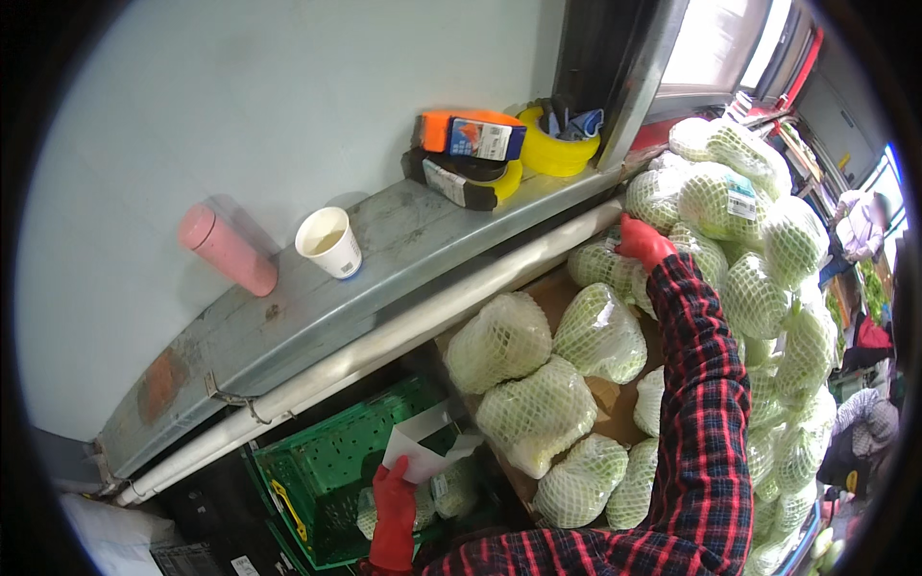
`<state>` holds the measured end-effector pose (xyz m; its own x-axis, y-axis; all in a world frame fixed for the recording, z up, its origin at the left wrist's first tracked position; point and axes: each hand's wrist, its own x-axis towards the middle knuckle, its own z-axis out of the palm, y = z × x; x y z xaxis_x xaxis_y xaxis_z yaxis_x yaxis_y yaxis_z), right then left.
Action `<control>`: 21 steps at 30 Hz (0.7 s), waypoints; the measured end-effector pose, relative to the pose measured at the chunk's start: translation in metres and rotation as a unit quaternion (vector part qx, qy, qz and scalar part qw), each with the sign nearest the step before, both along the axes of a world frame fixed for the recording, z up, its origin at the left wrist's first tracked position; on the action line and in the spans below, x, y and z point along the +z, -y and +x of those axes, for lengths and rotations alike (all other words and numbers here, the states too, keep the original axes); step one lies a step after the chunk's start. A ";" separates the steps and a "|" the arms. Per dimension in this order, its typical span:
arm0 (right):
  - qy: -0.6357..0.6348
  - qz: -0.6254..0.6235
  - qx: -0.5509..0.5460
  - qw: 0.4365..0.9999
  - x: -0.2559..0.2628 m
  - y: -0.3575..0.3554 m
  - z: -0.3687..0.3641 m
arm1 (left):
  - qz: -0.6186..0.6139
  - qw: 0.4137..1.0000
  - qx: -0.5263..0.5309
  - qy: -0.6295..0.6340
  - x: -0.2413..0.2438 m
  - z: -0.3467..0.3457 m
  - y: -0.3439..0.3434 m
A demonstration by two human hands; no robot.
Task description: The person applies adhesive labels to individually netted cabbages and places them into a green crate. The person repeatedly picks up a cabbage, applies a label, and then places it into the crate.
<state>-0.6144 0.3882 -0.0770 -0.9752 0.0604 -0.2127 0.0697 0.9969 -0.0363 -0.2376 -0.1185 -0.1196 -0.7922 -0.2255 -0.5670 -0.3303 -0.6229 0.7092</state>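
Observation:
My left hand (395,507), in a red rubber glove, grips a bent strip of white paper (418,446) above a green plastic crate (338,468). Two wrapped heads (452,491) lie partly hidden inside that crate. My right hand (646,243), also red-gloved, reaches forward to a pale green vegetable head (601,265), apparently cabbage, in foam netting and clear film. Its fingers touch the head near a small label; whether they grip it is hidden. More wrapped heads (536,414) sit on brown cardboard (605,392) between my arms. A labelled head (720,201) lies just beyond my right hand.
A tall pile of wrapped heads (778,324) rises on the right. Along the wall, a metal ledge (389,230) carries a pink bottle (229,250), a paper cup (330,243), yellow tape rolls (558,151) and an orange box (468,133). Below runs a white pipe (432,327). A person (861,227) stands far right.

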 end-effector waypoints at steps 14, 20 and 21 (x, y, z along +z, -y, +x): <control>0.146 0.099 0.008 0.984 0.022 -0.001 0.005 | 0.047 0.998 0.041 0.007 -0.007 0.002 0.007; 0.082 0.220 0.011 0.972 0.014 0.017 0.012 | 0.054 0.998 0.020 0.011 -0.010 -0.003 0.012; 0.081 0.262 0.031 0.961 0.014 0.031 0.012 | 0.058 0.998 0.022 0.009 -0.009 -0.005 0.012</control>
